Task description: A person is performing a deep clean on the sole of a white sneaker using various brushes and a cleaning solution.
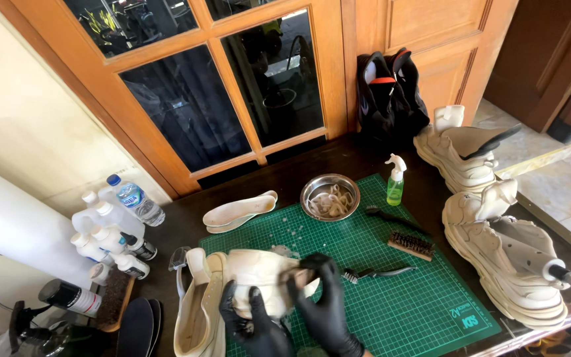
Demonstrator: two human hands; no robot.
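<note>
Head view looks down on a dark bench (338,162) with a green cutting mat (404,291) on it. At about 6 o'clock both black-gloved hands hold a cream sneaker (259,274) lying at the mat's near left corner: the left hand (254,324) grips it from below with fingers curled over the upper, and the right hand (322,297) closes on its right end, fingertips pressed around the heel or toe part; which end I cannot tell. A second cream sneaker (196,311) lies just beside it at 9 o'clock, touching. Just right of the right hand, at 3 o'clock, lies a small dark-handled brush (375,272), and beyond it a wooden bristle brush (411,244). At 12 o'clock sits a steel bowl (330,196) holding pale laces, with a green spray bottle (396,182) beside it. A pair of white insoles (239,211) rests at 11 o'clock. White bottles (107,241) cluster at 9 o'clock. Two chunky cream sneakers (503,258) stand along the bench's right edge.
</note>
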